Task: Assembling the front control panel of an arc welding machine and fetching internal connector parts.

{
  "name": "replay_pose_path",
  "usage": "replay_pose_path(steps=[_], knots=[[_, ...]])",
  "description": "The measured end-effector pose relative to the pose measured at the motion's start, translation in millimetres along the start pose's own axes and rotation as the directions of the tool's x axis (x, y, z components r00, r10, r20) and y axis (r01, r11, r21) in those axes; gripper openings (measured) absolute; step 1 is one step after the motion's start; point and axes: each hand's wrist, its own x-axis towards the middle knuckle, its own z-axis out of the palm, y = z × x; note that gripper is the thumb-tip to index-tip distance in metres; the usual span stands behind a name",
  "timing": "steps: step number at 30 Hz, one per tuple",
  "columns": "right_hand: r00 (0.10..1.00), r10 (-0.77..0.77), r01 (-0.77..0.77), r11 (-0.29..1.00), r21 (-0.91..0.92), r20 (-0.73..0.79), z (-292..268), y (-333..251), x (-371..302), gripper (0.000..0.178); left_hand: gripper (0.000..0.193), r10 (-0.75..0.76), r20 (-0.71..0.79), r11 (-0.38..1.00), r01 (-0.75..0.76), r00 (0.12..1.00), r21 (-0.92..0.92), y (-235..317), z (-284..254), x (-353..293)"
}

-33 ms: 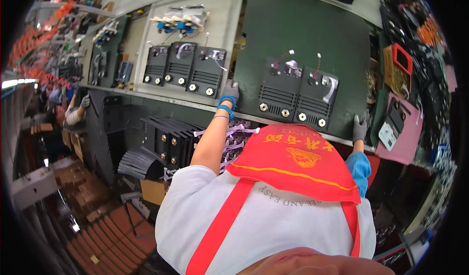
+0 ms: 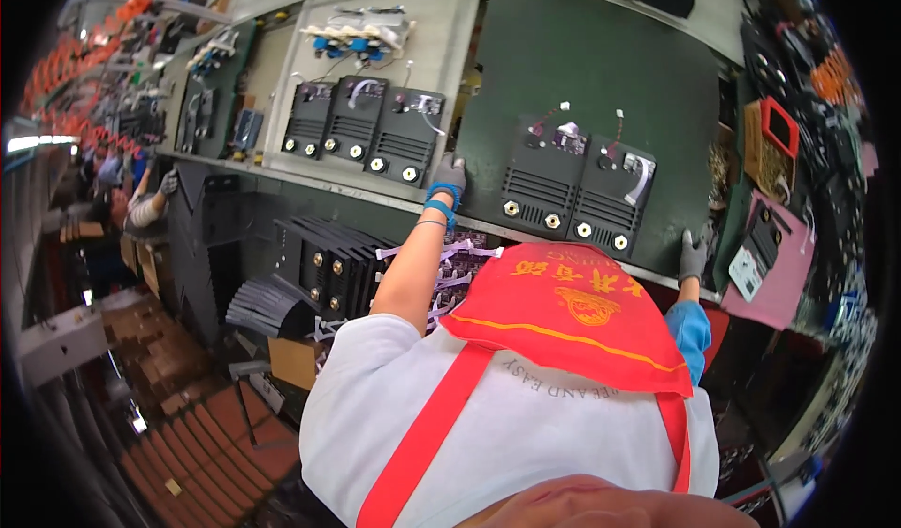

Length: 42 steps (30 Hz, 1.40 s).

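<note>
A large dark green board [image 2: 582, 59] lies before me. My left hand [image 2: 450, 177], in a grey glove with blue bands at the wrist, is closed on its left edge near the front. My right hand [image 2: 693, 254], also gloved in grey, grips its right edge near the front corner, fingers partly hidden. On the board, between my hands, two black slotted panels lie side by side: a left panel [image 2: 540, 176] and a right panel [image 2: 612, 195]. Both carry brass fittings along the near end and small wired connectors at the far end.
Left of the board, several similar black panels [image 2: 352, 120] lie on a pale board [image 2: 441, 21], with a blue-and-white wired assembly [image 2: 357, 38] behind. Stacked black panels [image 2: 328, 260] stand below the bench's left side. Rightward are a pink sheet [image 2: 779, 289] and a cardboard box [image 2: 758, 143].
The whole view has shifted slightly, so the bench and boards appear a little further right and lower. Both hands keep their places on the green board's edges.
</note>
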Motion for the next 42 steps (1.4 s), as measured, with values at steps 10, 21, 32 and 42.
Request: replay_pose_path(steps=[10,21,32,42], knots=[[0.929,-0.097,0.315,0.712,-0.628,0.357,-11,-44,3,0.068,0.022,0.498,-0.483,0.867,-0.412,0.720,0.280,143,-67,-129],[0.738,0.144,0.400,0.693,-0.600,0.659,55,-139,-31,0.071,0.022,0.266,-0.249,0.899,-0.333,0.931,-0.284,123,-69,-180],[0.679,0.078,0.404,0.791,-0.460,0.730,150,-198,-85,0.072,0.023,0.293,-0.146,0.933,-0.316,0.945,-0.173,95,-61,-222],[0.592,-0.093,0.559,0.762,-0.325,0.801,182,-259,-131,0.067,0.024,0.303,0.019,0.948,-0.299,0.953,-0.111,106,-63,-228]])
